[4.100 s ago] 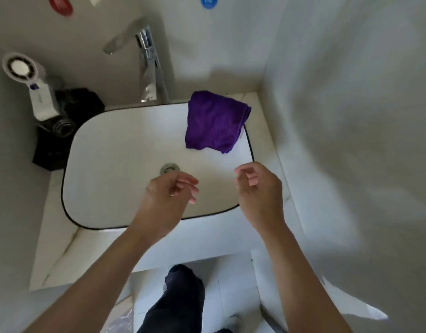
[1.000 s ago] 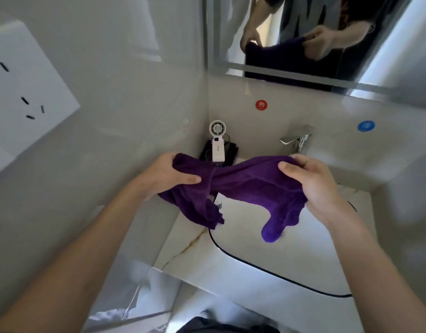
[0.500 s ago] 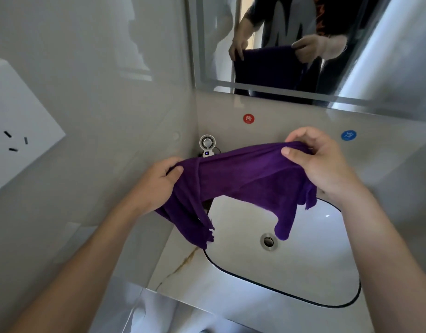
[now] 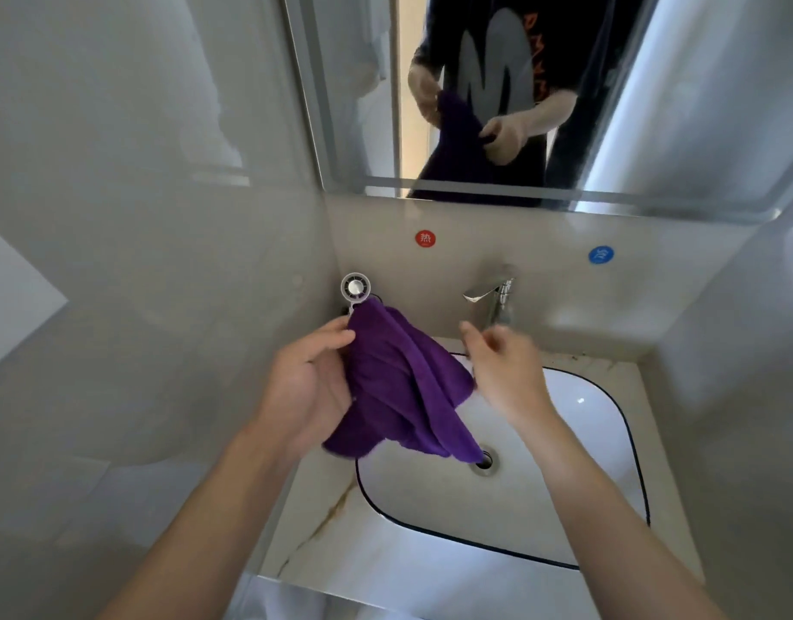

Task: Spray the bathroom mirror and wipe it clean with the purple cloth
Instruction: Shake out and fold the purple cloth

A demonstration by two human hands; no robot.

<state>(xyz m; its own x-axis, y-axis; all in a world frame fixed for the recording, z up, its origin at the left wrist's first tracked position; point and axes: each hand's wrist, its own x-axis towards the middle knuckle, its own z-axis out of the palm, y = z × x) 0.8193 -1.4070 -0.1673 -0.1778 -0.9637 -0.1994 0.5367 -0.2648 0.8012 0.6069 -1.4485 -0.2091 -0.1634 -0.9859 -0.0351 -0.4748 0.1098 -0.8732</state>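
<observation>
The purple cloth (image 4: 403, 391) hangs bunched over the sink, and my left hand (image 4: 309, 382) grips its upper left edge. My right hand (image 4: 502, 369) is blurred just to the cloth's right, with its fingers apart and its palm against the cloth's right edge. The bathroom mirror (image 4: 676, 105) is on the wall above and reflects a person's dark shirt, both hands and the cloth. No spray bottle is in view.
A white basin (image 4: 627, 440) with a dark rim sits in a marble counter (image 4: 341, 543). Behind it are a chrome faucet (image 4: 493, 295) and a small white fan (image 4: 355, 288). Walls stand close on the left and right, and a white socket plate (image 4: 10, 306) is on the left wall.
The cloth was stretched wide between both hands; now it hangs bunched from my left hand. My right hand has let go of the top corner and dropped lower. The view has tilted upward, showing more mirror.
</observation>
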